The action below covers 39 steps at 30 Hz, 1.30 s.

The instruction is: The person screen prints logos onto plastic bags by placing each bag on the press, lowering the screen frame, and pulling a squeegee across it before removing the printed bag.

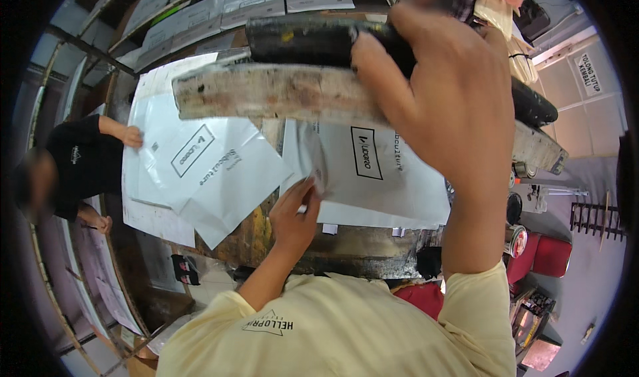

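Left hand (pixel 293 214) — curled, glossy white sheet (pixel 363 190)

Wht glossy printed sheet (pixel 406 190), blk boxed logo, on stained worktop (pixel 256 220), L edge curled up; above it in view, long stained wood strip (pixel 279 91) w/ paint-specked blk bar (pixel 306 41) alongside, tilted down to R.
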Motion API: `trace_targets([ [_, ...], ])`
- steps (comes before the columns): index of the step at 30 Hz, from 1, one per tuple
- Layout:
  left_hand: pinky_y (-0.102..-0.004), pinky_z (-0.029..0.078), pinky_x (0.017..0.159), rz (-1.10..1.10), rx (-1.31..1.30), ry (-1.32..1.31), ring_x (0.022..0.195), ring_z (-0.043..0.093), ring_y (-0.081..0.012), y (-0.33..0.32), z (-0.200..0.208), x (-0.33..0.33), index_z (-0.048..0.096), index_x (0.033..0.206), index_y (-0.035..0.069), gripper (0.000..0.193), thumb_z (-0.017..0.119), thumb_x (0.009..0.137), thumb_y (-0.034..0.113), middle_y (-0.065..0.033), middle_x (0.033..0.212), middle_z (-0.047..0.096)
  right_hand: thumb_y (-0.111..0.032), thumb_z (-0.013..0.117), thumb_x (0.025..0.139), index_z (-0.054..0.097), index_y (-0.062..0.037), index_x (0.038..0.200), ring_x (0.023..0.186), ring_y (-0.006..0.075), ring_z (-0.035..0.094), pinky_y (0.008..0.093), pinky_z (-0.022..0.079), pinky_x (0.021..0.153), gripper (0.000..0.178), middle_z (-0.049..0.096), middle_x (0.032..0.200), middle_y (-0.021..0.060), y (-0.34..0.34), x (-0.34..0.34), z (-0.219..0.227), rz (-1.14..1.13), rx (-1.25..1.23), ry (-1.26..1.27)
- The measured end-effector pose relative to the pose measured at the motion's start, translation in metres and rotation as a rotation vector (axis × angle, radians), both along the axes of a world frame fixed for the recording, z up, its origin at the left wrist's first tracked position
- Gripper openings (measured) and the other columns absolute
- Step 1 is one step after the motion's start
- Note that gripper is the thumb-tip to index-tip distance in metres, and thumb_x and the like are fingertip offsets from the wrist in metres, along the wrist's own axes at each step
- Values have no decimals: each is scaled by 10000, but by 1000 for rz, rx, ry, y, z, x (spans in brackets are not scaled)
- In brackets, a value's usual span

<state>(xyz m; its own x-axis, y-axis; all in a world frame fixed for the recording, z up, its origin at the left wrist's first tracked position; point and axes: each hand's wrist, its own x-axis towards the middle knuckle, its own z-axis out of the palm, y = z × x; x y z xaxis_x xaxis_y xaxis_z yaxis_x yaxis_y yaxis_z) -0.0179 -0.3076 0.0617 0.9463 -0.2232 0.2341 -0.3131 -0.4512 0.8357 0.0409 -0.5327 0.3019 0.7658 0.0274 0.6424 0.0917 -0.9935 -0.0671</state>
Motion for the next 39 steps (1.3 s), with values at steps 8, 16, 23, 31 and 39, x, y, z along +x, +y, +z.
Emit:
trace_targets([
  [8, -253, 513, 631, 360, -166, 402, 698, 636, -89, 175, -33, 33, 689, 1342, 2, 421, 709, 922, -13, -57, 880, 734, -363, 700, 905, 675, -27, 922, 841, 354, 633, 469, 404, 834, 337, 663, 844, 143, 21, -30, -13, -48, 5, 49],
  [16, -347, 595, 820, 304, 258, 9, 878, 748, -236, 409, -89, 192, 706, 1342, 76, 555, 661, 795, -6, -182, 1193, 763, -357, 724, 891, 678, -43, 914, 848, 312, 635, 469, 394, 823, 318, 639, 822, 102, 44, -64, -42, -97, -62, 50],
  [23, -467, 577, 956, 307, 502, -435, 1096, 702, -447, 337, -28, 233, 509, 1551, 8, 834, 852, 891, 386, -293, 1322, 675, -390, 715, 898, 683, 11, 1210, 920, 351, 638, 472, 430, 887, 510, 680, 902, 152, 59, -74, -61, -76, -29, 38],
  [31, -411, 520, 1036, -192, 45, 481, 1280, 628, -336, 136, -40, -21, 512, 1499, -65, 1144, 1021, 613, 450, -206, 1370, 668, -372, 757, 915, 745, -97, 1077, 1068, 332, 616, 474, 477, 909, 319, 667, 1061, 115, 67, -165, -199, 78, -55, 736],
  [39, -436, 551, 882, -90, 458, 209, 1031, 635, -304, 142, -142, -42, 577, 1541, 138, 1167, 1011, 528, 523, -83, 1154, 587, -318, 863, 800, 686, -120, 1296, 1106, 321, 606, 513, 539, 987, 562, 640, 1135, 89, 90, -209, -348, 80, 112, 678],
])
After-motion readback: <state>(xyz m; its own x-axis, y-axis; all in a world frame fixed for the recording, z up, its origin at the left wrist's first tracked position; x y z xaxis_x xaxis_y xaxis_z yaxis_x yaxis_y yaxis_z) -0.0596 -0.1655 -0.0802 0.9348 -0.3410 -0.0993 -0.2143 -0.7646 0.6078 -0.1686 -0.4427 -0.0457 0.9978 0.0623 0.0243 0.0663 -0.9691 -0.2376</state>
